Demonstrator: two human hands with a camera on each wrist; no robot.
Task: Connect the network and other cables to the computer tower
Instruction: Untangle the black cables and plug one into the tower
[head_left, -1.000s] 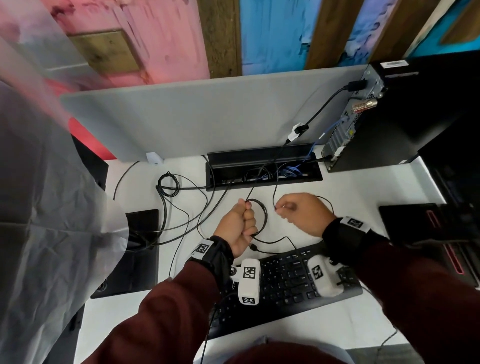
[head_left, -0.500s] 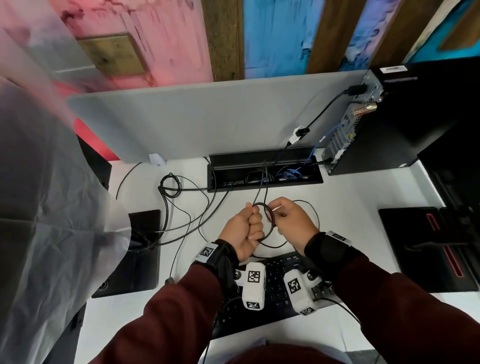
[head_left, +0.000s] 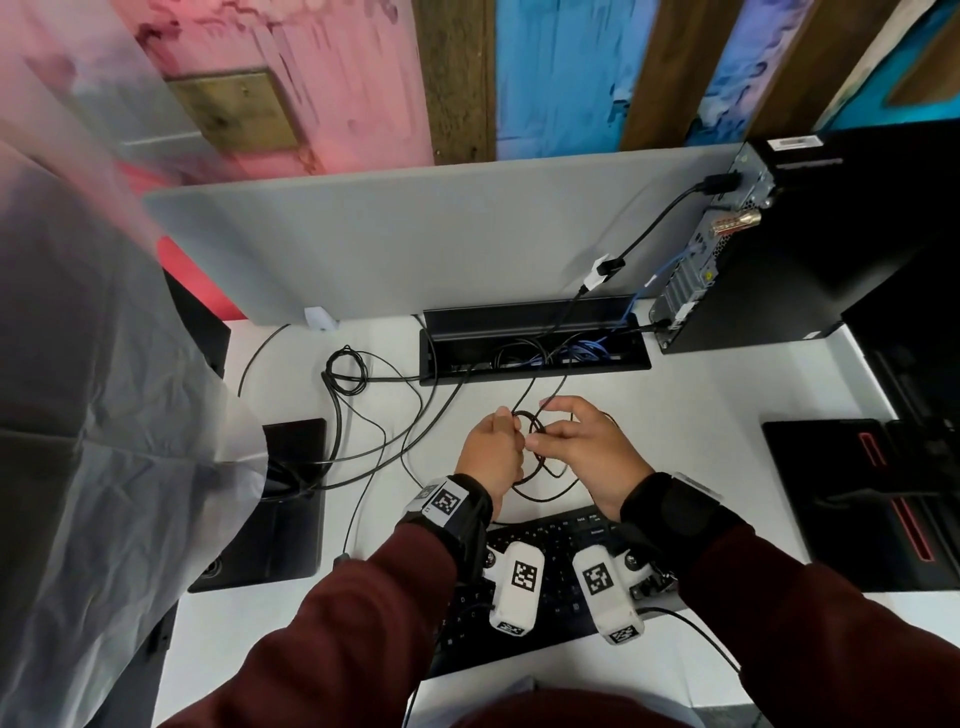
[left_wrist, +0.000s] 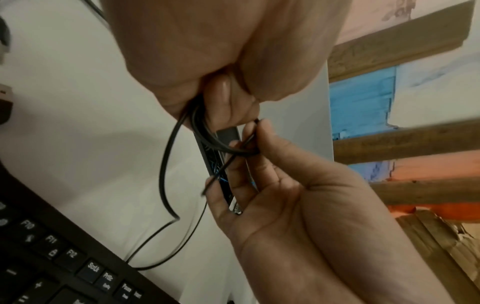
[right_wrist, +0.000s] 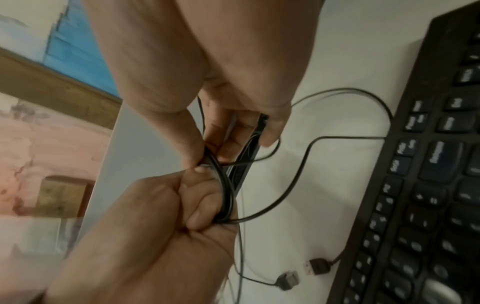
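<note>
A thin black cable (head_left: 540, 470) is wound into a small coil between my hands above the keyboard (head_left: 550, 566). My left hand (head_left: 506, 434) grips the coil in a fist, as the left wrist view shows for the coil (left_wrist: 207, 135). My right hand (head_left: 543, 439) pinches a strand of the coil (right_wrist: 221, 174) between thumb and forefinger, its other fingers loosely spread. Two loose USB plugs (right_wrist: 315, 266) lie on the desk beside the keyboard (right_wrist: 428, 164). The black computer tower (head_left: 779, 249) stands at the back right with black and blue cables plugged into its rear.
An open cable tray (head_left: 452, 358) full of wires is sunk into the white desk behind my hands. More black cables (head_left: 343, 374) trail to the left. Black pads (head_left: 291, 499) lie left and right. A grey divider (head_left: 415, 239) closes off the back.
My right hand has moved left from a stretch of cable and now meets my left hand at the coil. The left hand has kept its grip.
</note>
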